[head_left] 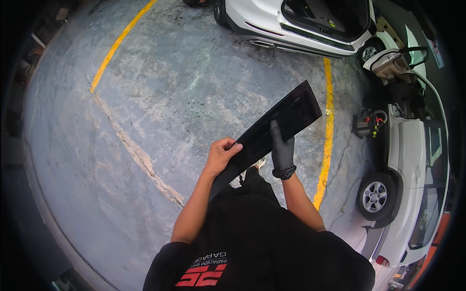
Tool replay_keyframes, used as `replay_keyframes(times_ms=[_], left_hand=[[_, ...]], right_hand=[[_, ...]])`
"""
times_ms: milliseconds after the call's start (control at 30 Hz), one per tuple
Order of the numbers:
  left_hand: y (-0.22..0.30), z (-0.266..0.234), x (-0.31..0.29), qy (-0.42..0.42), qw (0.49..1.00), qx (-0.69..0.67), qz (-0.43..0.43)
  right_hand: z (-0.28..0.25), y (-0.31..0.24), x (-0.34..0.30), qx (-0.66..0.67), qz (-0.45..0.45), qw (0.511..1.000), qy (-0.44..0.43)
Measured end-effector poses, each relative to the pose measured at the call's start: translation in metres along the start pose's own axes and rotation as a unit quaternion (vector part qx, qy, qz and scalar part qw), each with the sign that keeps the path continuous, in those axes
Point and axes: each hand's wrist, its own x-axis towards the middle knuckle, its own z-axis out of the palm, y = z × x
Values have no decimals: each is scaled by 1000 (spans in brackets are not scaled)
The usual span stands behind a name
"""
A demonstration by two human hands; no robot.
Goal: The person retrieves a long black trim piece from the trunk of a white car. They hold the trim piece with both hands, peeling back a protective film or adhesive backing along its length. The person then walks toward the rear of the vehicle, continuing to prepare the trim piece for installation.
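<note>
- The long, dark, flat plastic trim panel point(272, 131) was carried in the air in front of the person's torso, above the grey concrete floor point(145, 121). It ran diagonally from a low end near the person's waist to a high end pointing toward the yellow painted floor line point(329, 121).
- Left hand point(221, 155): bare, closed around the lower edge of the panel, thumb on the upper face and fingers curled beneath. The forearm rose from the lower edge of the view with the elbow bent outward.
- Right hand point(282, 148): covered by a black glove, pressed flat against the middle of the panel with fingers extended up its face. Whether the thumb wrapped behind the panel could not be determined. The wrist was held nearly straight and the forearm angled in from the person's right.
- Risk, slip: the right hand appeared to be steadying the panel, not clamping it. If the left-hand hold loosened, the panel would probably slide down and strike the floor below it.
- Risk, flex: the upper end extended unsupported well beyond the right hand. A sudden swing could bend or crack it.
- Risk, collision: a white car with an open door point(310, 22) stood beyond the panel's upper end, and a second white car point(412, 160) stood to the right of the panel. Turning without clearance could scratch either body.
- Risk, trip: a small machine with red fittings and trailing cable point(366, 123) lay right of the panel, past the yellow line.
</note>
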Motion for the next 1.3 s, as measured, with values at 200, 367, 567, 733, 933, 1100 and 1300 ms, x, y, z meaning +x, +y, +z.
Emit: replay_keyframes(times_ms=[200,367,567,733,933,1100,1300], left_hand=[[-23,3,7,60,997,0,51],[-21,18,7,105,989,-75,64],[-36,32,9,148,982,84,84],[-43,36,16,180,977,36,110],[-15,51,4,160,973,105,127],[-26,52,4,185,970,142,76],[-44,37,11,126,989,-6,83]], right_hand=[[-5,7,4,-37,11,999,11],[-9,12,6,-32,16,998,51],[-9,11,6,-13,11,998,67],[-8,14,7,-36,-8,997,67],[-6,9,5,-32,1,997,71],[-9,18,4,-47,2,996,76],[-14,25,3,-45,-16,995,90]])
